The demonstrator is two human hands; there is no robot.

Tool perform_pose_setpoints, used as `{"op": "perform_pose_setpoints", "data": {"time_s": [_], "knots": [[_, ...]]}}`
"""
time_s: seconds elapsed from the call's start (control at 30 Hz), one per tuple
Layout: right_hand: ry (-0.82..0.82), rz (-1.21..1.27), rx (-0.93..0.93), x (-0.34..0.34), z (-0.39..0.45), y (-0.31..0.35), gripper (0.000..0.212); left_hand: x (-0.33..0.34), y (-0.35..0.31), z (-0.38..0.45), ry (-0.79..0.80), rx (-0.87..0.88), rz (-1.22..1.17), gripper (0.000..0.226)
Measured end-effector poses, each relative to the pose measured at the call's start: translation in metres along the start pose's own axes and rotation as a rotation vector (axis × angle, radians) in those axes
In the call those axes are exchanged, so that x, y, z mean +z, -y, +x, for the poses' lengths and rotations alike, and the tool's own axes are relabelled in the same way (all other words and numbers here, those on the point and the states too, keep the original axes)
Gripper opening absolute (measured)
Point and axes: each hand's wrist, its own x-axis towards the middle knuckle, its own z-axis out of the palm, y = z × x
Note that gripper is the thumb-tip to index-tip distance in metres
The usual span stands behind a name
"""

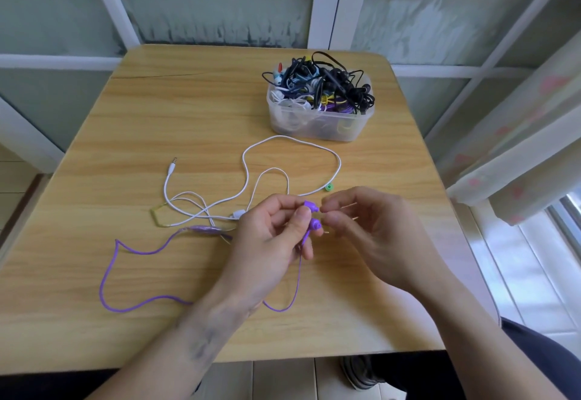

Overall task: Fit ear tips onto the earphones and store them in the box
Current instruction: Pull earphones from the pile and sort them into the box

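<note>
My left hand (270, 233) pinches two purple plastic earbuds (311, 215) at table centre; my right hand (364, 226), fingertips curled together, meets them from three o'clock, its catch too small to tell. Clear plastic box (317, 126) of tangled earphones sits at one o'clock.

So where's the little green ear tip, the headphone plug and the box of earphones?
green ear tip (329, 187), head view, on its round body.
headphone plug (172, 165), head view, on the white sleeve below the metal pin.
box (317, 129), head view, on its clear front wall.

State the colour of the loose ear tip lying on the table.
Green ear tip, clearest in the head view.
</note>
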Motion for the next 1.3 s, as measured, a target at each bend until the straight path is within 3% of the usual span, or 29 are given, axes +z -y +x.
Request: {"op": "perform_pose_setpoints", "data": {"time_s": [0.17,0.33,0.43,1.3], "knots": [[0.010,0.198,-0.006,0.001,-0.001,0.004,0.007,0.002,0.003,0.000,0.029,0.071,0.076,0.009],[-0.032,0.329,0.007,0.001,0.000,0.003,0.019,0.005,0.004,-0.002,0.052,0.143,0.118,0.007],[0.038,0.401,0.013,0.000,-0.002,0.004,0.021,0.004,0.002,-0.002,0.018,0.147,0.077,0.005],[0.133,0.470,-0.015,-0.005,-0.001,0.002,0.011,0.006,-0.011,-0.008,0.124,0.083,0.084,0.009]]}}
